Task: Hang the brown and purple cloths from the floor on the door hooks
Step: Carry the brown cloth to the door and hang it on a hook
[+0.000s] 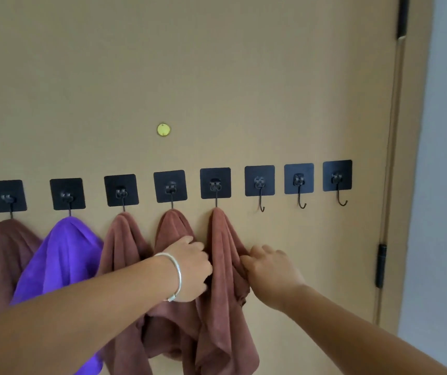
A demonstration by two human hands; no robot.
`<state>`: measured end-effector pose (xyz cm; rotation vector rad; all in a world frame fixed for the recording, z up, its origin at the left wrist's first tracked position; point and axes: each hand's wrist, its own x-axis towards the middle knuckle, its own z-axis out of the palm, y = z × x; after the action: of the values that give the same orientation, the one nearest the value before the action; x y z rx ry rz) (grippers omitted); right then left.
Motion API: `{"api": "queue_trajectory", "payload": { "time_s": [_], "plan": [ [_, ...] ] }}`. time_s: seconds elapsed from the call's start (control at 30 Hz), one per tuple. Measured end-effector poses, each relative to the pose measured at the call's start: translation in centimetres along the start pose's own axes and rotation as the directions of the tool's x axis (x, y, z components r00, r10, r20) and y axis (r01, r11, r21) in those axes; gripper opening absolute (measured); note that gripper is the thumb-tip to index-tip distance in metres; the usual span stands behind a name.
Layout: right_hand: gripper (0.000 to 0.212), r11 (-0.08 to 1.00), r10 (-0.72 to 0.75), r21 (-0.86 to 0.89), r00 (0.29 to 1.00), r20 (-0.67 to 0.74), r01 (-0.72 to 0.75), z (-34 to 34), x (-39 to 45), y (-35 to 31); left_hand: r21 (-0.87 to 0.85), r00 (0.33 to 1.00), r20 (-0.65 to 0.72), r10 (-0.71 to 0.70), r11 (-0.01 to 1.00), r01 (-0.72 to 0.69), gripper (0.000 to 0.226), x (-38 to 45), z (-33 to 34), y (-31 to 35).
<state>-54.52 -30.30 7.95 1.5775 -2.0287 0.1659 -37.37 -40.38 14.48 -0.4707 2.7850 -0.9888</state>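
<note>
Eight square black adhesive hooks [215, 183] run in a row across the tan door [217, 63] above our hands, and none of them carries writing we can read. Five hold cloths; the three beyond our right hand [269, 269] hang bare.

Our left hand [189, 272], with a silver bangle [175, 277] at the wrist, presses against the brown terry cloth [223, 266] on the fifth hook, its fingers curled into the folds. How much fabric they grip is hidden by the hand itself. Our right hand rests on the same cloth's other edge, fingers loosely bent and thumb touching the fabric; we cannot tell whether it pinches.

Directly behind our left hand hangs another brown cloth [175, 228], partly covered by it. Further out past our left arm hang a third brown cloth [125, 239], a bright purple cloth [65, 253] and a fourth brown cloth [0, 253], the last cut off by the frame edge. Their lower ends are hidden by our forearm.

Above our hands sits a small round brass peephole cover [163, 129]. Past our right hand, two black hinges [381, 265] mark the door's edge.
</note>
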Motion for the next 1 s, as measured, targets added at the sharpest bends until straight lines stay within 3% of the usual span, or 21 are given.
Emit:
{"api": "queue_trajectory", "payload": {
  "time_s": [0.07,0.13,0.3,0.5,0.67,1.0],
  "plan": [
    [0.015,0.999,-0.019,-0.039,1.0,-0.014,0.018,-1.7,-0.4,1.0,0.025,0.998,-0.058,0.008,1.0,-0.006,0.03,-0.4,-2.8,-1.8],
    [0.013,0.997,0.009,-0.076,0.998,-0.059,-0.014,-3.5,-0.5,1.9,0.046,0.978,-0.21,-0.002,0.999,0.012,0.027,-0.2,-5.3,-3.0],
    [0.014,0.952,0.204,-0.196,0.964,-0.17,-0.235,-7.8,-1.2,4.1,-0.027,0.867,-0.498,-0.017,1.0,0.003,0.014,2.1,-7.9,-3.3],
    [0.034,0.836,0.435,-0.266,0.875,-0.213,-0.481,-11.6,-4.7,5.8,-0.169,0.717,-0.696,-0.03,0.978,-0.124,0.064,6.5,-8.1,-0.8],
    [0.05,0.686,0.582,-0.382,0.782,-0.223,-0.619,-14.8,-9.8,5.1,-0.223,0.609,-0.793,0.011,0.925,-0.308,0.069,7.3,-10.1,2.7],
    [0.056,0.3,0.807,-0.576,0.524,-0.271,-0.76,-22.8,-21.2,0.9,-0.19,0.452,-0.878,0.154,0.755,-0.627,0.074,5.3,-14.8,11.1]
  ]
}}
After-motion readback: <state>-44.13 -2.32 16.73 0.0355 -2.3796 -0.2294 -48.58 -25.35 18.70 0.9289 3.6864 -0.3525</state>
